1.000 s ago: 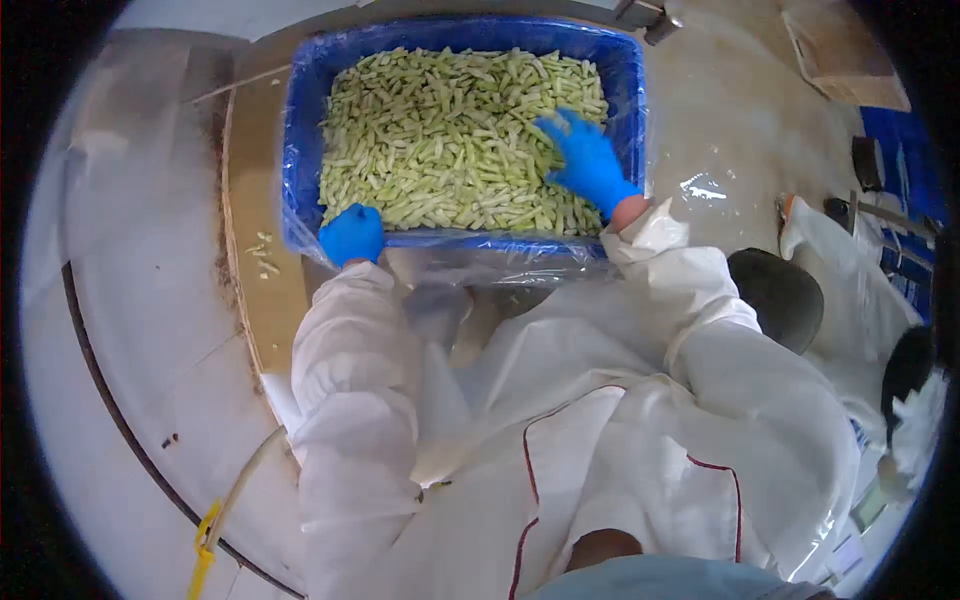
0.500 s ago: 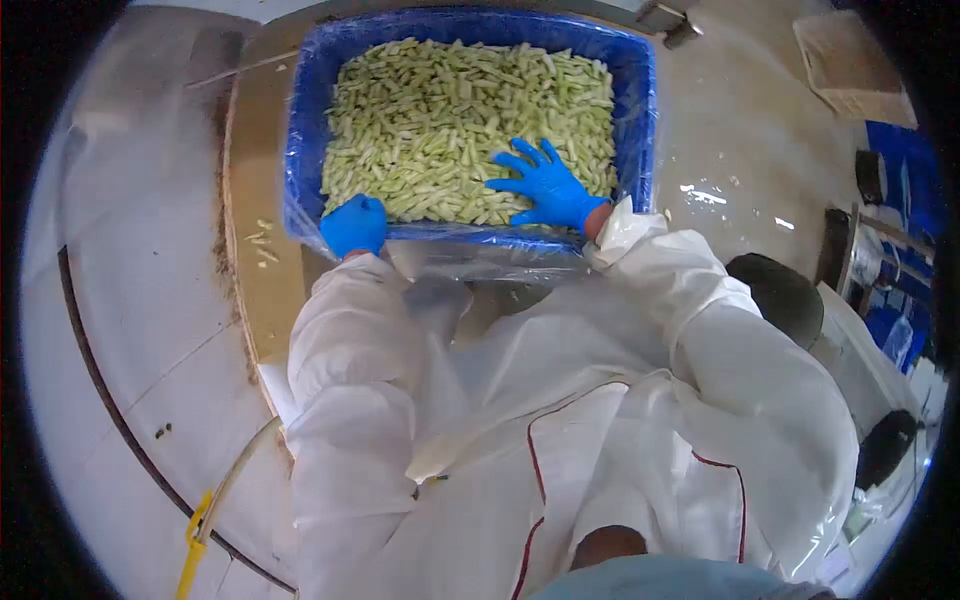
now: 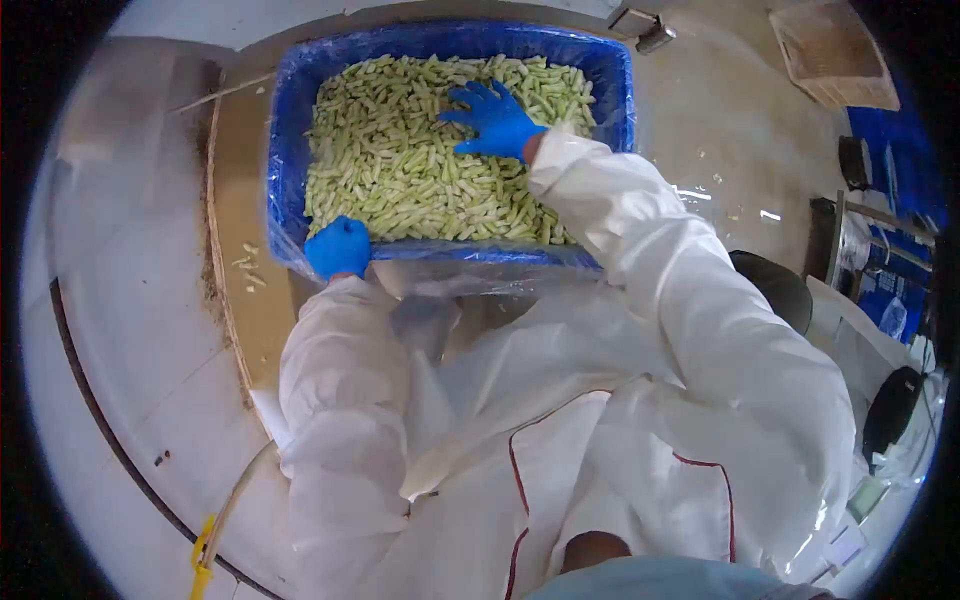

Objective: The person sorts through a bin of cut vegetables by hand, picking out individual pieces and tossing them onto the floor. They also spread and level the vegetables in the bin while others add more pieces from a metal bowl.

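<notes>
A blue crate lined with clear plastic film holds a wide layer of pale green cut vegetable pieces. My right hand, in a blue glove, lies on the pieces toward the crate's far side with its fingers spread. At the near left corner, my left hand, also gloved in blue, is closed on the plastic liner at the rim. The liner hangs over the near edge toward my white apron.
Several loose pieces lie on the tan surface left of the crate. A beige crate stands at the upper right. Metal parts are just beyond the blue crate's far right corner. A yellow strip is at the lower left.
My right hand has moved away from the near side, across the pieces to the far side and a little left. My left hand stays at the near left corner. The view has shifted slightly.
</notes>
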Available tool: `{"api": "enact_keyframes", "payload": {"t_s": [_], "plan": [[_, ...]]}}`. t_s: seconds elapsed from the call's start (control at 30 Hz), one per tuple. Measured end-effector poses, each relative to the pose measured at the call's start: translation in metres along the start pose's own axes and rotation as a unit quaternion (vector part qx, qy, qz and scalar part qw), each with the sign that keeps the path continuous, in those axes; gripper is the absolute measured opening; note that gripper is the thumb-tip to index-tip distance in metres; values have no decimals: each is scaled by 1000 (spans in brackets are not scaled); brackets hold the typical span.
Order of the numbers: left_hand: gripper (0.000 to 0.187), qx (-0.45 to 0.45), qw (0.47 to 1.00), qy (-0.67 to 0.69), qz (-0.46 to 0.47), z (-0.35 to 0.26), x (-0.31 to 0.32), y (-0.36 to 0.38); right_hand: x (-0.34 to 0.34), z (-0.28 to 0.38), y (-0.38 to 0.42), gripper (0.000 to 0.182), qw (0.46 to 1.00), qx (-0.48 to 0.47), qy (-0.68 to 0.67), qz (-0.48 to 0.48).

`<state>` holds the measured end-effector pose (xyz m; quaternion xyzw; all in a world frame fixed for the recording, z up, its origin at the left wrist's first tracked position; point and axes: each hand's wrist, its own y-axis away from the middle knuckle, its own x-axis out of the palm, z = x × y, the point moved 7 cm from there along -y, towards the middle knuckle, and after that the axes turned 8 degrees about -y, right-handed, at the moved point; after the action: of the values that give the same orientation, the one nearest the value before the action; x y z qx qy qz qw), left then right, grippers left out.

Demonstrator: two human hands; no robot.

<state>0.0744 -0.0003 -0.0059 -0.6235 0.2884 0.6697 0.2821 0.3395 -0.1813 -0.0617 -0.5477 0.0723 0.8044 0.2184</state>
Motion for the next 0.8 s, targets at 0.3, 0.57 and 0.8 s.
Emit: {"api": "enact_keyframes", "payload": {"t_s": [0.3, 0.57, 0.8], "plan": [[28, 2, 1000, 13, -26, 3, 1, -1, -67, -72, 61, 72, 971, 225, 46, -68], [31, 4, 1000, -21, -8, 2, 6, -3, -18, 47, 84, 71, 973, 222, -30, 58], [33, 3, 1000, -7, 22, 1, 3, -3, -14, 150, 59, 61, 981, -3, -188, 36]]}}
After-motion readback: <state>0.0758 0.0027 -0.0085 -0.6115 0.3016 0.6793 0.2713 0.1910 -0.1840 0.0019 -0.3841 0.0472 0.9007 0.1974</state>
